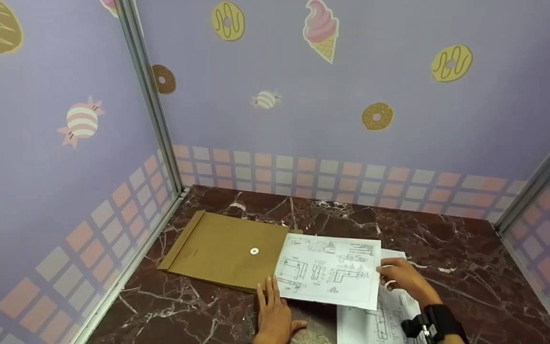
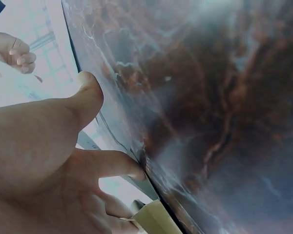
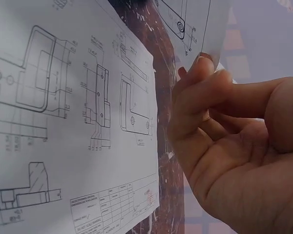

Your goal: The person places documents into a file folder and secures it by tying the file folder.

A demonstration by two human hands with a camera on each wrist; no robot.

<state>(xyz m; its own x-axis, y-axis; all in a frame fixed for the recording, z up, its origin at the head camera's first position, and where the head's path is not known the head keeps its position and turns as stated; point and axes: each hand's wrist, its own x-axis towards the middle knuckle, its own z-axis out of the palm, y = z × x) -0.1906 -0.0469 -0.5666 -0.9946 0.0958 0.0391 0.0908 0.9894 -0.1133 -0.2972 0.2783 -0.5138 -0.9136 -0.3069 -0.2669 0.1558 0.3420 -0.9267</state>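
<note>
Upper drawing sheet point(image 1: 325, 270) is at the right end of the envelope point(image 1: 227, 239); right hand point(image 1: 401, 277) pinches its right edge, left hand point(image 1: 274, 313) has fingers extended at the near corner. Probably light, floppy, easily creased: hold opposite edges, keep it flat

At the near edge of the head view, the lower paper point(image 1: 357, 327) is cut off; the upper sheet point(image 1: 327, 272) hides part of it. The upper sheet's lettering is too small to read there. Whether its left end enters the envelope point(image 1: 227, 251) cannot be told. The left wrist view blurs the worktop point(image 2: 200, 97).
</note>
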